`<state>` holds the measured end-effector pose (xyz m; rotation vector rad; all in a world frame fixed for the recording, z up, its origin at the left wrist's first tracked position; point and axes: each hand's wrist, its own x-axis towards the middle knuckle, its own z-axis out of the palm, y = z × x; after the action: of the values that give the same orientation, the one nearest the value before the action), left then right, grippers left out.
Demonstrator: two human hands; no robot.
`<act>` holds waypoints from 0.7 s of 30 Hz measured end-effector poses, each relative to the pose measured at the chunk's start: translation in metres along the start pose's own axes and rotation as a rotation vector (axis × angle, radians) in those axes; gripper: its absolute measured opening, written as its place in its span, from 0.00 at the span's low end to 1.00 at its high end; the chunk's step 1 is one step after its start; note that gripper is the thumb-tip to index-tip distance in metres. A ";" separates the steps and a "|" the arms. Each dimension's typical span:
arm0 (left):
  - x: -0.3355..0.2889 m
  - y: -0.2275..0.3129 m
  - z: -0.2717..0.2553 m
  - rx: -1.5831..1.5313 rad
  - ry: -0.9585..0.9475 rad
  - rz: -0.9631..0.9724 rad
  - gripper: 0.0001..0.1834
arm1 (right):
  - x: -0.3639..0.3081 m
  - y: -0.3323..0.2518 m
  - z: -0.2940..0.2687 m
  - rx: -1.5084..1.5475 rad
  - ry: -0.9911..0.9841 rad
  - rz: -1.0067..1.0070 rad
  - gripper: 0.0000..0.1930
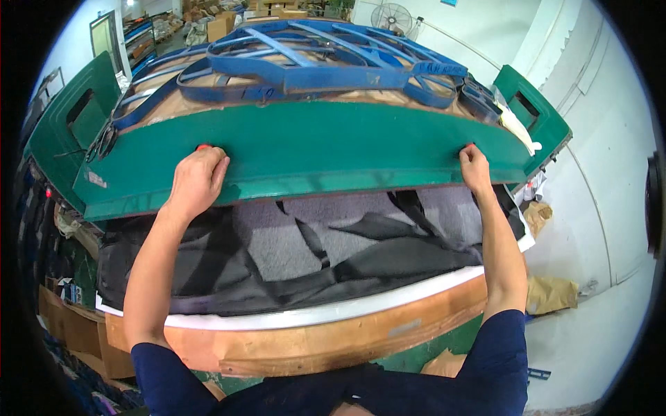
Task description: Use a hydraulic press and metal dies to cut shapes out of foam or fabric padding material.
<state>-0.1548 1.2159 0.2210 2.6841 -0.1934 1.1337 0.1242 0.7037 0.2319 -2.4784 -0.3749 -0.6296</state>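
Both my arms reach forward to the front of a wide green machine beam (pixel 305 142). My left hand (pixel 198 177) is closed over a red button (pixel 203 147) on the beam's left part, and only the button's top edge shows. At the right part, my right hand (pixel 474 168) is closed at a second red button (pixel 470 145), mostly hidden by the fingers. Below the beam lies sheet material (pixel 291 243), grey with black curved pieces or cut shapes, on a white board (pixel 305 317). Its far part goes out of sight under the beam.
Blue metal strip frames (pixel 333 78), curved and ribbed, are stacked on top of the machine. Green side panels (pixel 80 111) rise at both ends. A wooden table edge (pixel 305 347) runs before me. Cardboard (pixel 76 329) stands at left, a brown bag (pixel 551 295) at right by the white wall.
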 end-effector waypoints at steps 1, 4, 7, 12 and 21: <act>0.008 -0.004 0.005 0.077 -0.056 0.000 0.06 | 0.010 0.003 0.002 0.003 0.006 -0.001 0.12; 0.011 0.002 0.000 0.130 -0.050 -0.066 0.07 | 0.013 -0.008 0.013 -0.232 -0.011 0.084 0.12; 0.014 0.004 0.005 0.143 -0.083 -0.090 0.05 | 0.012 -0.002 0.013 -0.185 0.018 -0.067 0.11; 0.014 0.008 0.008 0.151 -0.150 -0.180 0.05 | 0.012 -0.002 0.016 -0.170 0.003 -0.058 0.11; 0.019 0.017 0.006 0.231 -0.201 -0.241 0.05 | 0.015 0.000 0.005 -0.141 -0.073 -0.091 0.10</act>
<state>-0.1410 1.1970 0.2338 2.9216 0.2385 0.8619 0.1385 0.7084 0.2361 -2.6367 -0.4896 -0.6225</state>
